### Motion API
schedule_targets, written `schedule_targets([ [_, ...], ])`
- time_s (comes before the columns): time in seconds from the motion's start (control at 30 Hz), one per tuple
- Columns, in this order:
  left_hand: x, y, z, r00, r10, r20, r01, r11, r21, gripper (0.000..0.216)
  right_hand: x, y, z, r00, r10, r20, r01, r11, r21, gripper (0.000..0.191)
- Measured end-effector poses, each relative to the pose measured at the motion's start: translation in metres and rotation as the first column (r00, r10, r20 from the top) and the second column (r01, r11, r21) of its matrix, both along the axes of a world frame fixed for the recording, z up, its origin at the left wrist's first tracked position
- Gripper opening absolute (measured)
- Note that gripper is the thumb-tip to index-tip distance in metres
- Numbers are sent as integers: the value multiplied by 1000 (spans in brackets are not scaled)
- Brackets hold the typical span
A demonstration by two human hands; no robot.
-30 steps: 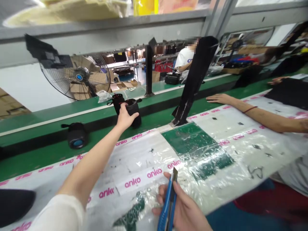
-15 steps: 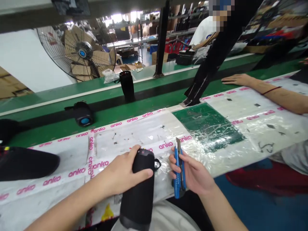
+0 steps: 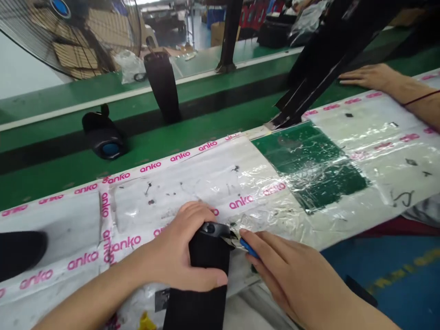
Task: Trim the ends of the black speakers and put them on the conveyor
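My left hand (image 3: 185, 256) is wrapped round a black cylinder (image 3: 202, 307), thumb across its front, right at the near edge of the desk (image 3: 137, 145). It's matte and fabric-looking along the body, with a smoother, shinier dark end cap that has a small round detail on it. The lower end runs out of view. My right hand (image 3: 299, 268) is closed around a blue cutter (image 3: 249, 248), mostly hidden in my fist, blade at the cap's right edge; can't tell if it's actually touching. Past that there's the white sheet (image 3: 213, 167) with pink "anko" print, then a blue-ended cylinder (image 3: 112, 149) lying on the green and an open-topped cylinder (image 3: 163, 87) standing up. Someone else's hand (image 3: 373, 75) rests flat over to the right. Big fan (image 3: 103, 36) behind.
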State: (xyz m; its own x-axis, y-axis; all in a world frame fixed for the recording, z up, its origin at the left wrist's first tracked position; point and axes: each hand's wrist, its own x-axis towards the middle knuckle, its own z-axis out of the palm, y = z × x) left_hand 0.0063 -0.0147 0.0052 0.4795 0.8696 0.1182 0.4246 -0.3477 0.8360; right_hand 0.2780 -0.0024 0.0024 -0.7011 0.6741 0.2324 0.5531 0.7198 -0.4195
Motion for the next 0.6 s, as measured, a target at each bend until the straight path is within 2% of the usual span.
schedule_targets([
  [0.17,3,4,-1,997,11,82,-6,998,-59,63,-10,5,9,976,78,204,-114,979,171,33],
  [0.37,2,6,-3,992,4,124,2,999,-48,65,-6,4,23,941,139,309,-201,963,179,54],
  [0.6,1,2,-6,992,12,124,-5,998,-60,67,-10,3,26,916,157,368,-239,952,189,70],
])
